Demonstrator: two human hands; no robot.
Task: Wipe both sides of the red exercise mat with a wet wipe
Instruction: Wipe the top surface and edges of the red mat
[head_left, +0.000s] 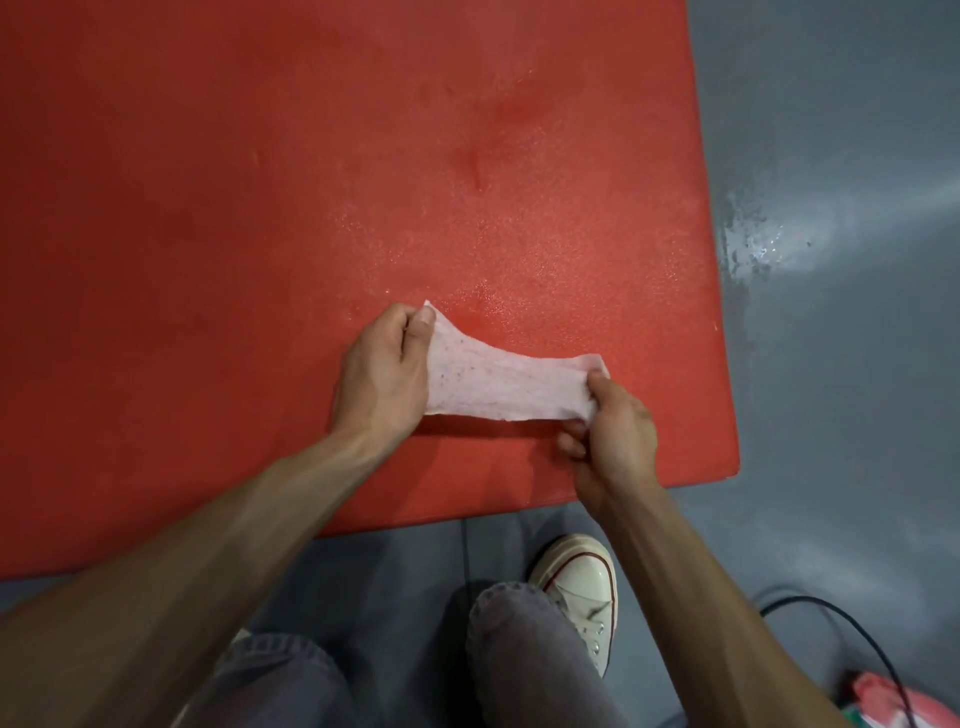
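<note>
White wet wipe (506, 387) pinched taut between both hands, left hand (382, 379), right hand (610, 436)

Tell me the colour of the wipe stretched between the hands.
Pale pinkish white with small reddish specks, the wet wipe, seen in the head view.

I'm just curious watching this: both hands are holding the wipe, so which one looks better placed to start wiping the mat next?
Probably the left hand. It pinches the wet wipe beside the wide unwiped stretch of red exercise mat, while the right hand sits near the mat's corner.
</note>
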